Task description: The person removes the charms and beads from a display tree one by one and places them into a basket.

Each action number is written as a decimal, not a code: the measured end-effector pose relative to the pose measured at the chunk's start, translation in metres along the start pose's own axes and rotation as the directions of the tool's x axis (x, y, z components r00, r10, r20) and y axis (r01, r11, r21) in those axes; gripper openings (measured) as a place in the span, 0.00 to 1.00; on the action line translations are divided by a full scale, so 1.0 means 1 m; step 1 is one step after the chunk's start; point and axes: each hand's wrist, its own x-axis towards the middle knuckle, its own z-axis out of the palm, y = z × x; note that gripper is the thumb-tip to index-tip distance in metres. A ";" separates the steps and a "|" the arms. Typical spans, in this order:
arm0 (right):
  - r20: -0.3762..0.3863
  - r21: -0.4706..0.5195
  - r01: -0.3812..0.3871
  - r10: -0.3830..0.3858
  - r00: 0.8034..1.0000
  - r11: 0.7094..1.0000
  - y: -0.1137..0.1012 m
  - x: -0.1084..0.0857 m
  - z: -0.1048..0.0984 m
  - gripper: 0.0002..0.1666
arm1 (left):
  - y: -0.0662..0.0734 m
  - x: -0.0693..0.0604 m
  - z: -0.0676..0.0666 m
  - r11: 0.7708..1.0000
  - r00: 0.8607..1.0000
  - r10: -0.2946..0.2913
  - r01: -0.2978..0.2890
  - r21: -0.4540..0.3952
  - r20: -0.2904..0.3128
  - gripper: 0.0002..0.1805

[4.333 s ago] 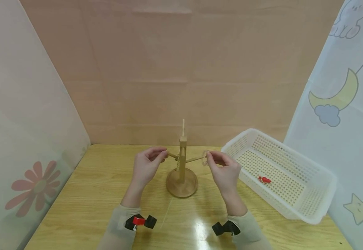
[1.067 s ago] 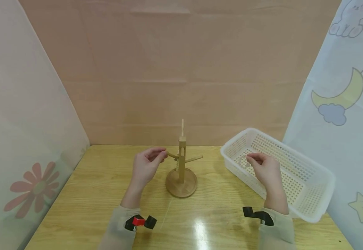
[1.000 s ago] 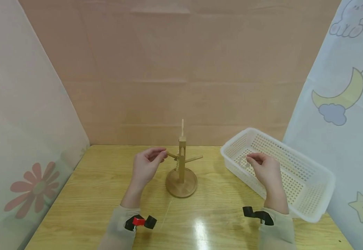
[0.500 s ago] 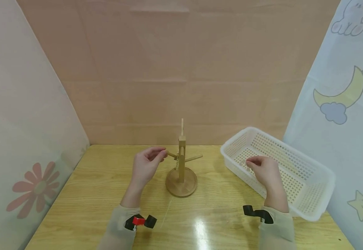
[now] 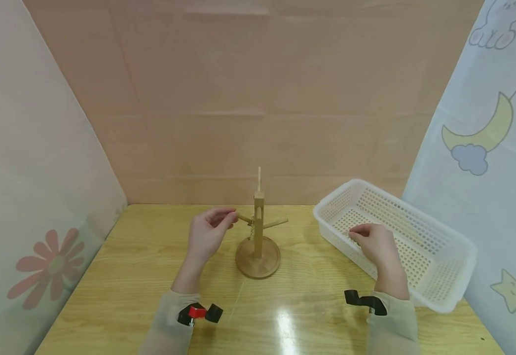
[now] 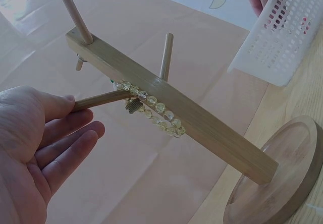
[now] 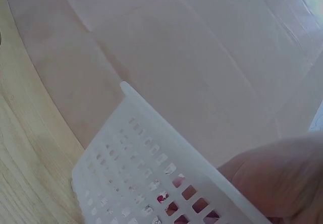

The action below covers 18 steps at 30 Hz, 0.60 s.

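A wooden stand with pegs rises from a round base on the table. My left hand pinches the end of its left peg between thumb and index finger, the other fingers loosely bent. On that peg, against the post, hangs a pale yellow beaded bracelet with a dark metal charm. My right hand is low inside the white basket, thumb and fingertips together on a clear beaded bracelet that barely shows. In the right wrist view the basket wall hides these fingertips.
A red item shows through the basket's holes. The stand's right peg is bare. A smaller ring hangs near the post's top. Cloth walls border the wooden table.
My right hand took the clear bracelet off the right peg, carried it right to the basket, and has sunk slightly lower. My left hand has stayed on the peg.
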 end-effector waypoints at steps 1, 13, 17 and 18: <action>0.003 -0.001 -0.004 0.004 1.000 1.000 0.000 0.000 0.000 0.17 | 0.000 0.000 0.000 1.000 1.000 0.001 -0.001 -0.001 -0.001 0.07; -0.045 0.024 -0.028 0.029 0.999 0.999 0.000 -0.003 0.000 0.19 | -0.001 -0.001 0.000 1.000 1.000 0.013 -0.012 -0.006 0.011 0.07; -0.058 0.033 -0.023 0.025 0.998 0.999 0.001 -0.002 0.000 0.20 | -0.001 -0.001 0.000 1.000 1.000 0.007 -0.006 -0.010 0.012 0.07; -0.060 0.035 -0.023 0.025 0.998 0.999 0.001 -0.002 0.000 0.20 | 0.000 -0.001 0.000 1.000 1.000 0.004 -0.004 -0.012 0.012 0.07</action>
